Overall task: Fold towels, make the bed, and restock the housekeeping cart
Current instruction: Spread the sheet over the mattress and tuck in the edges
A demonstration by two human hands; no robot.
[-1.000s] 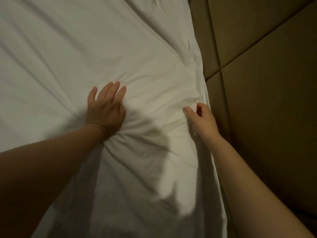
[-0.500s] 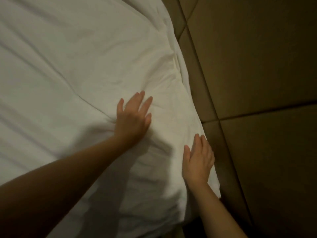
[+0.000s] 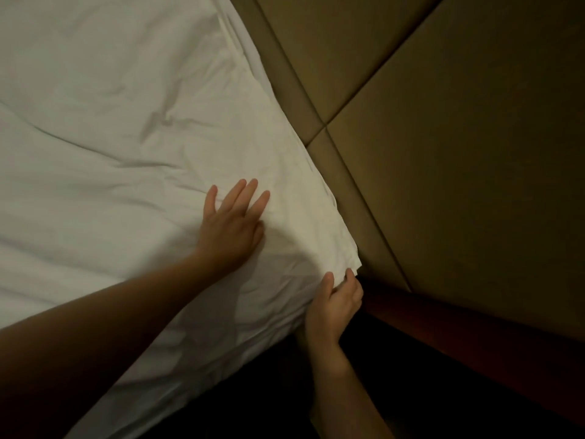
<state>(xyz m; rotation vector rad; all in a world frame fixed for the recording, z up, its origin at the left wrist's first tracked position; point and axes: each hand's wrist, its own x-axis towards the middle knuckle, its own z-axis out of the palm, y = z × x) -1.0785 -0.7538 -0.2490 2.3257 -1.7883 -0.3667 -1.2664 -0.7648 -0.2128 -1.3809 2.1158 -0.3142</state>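
The white cloth bed sheet (image 3: 126,122) under the left hand (image 3: 232,223) is matt woven fabric, soft-looking, with fine creases and shallow folds; at its corner by the right hand (image 3: 335,304) the cloth shows thin layered edges. Beyond both hands, the tan padded wall panels (image 3: 459,153) are smooth upholstery with a faint dull sheen, split by recessed seams. Just right of the right hand, a dark reddish-brown wooden rail (image 3: 459,324) looks smooth and slightly glossy

My left hand (image 3: 232,228) lies flat on the sheet (image 3: 110,122); right of it, my right hand (image 3: 335,302) pinches the sheet's near corner, beside the padded panel (image 3: 443,153), perhaps a headboard.
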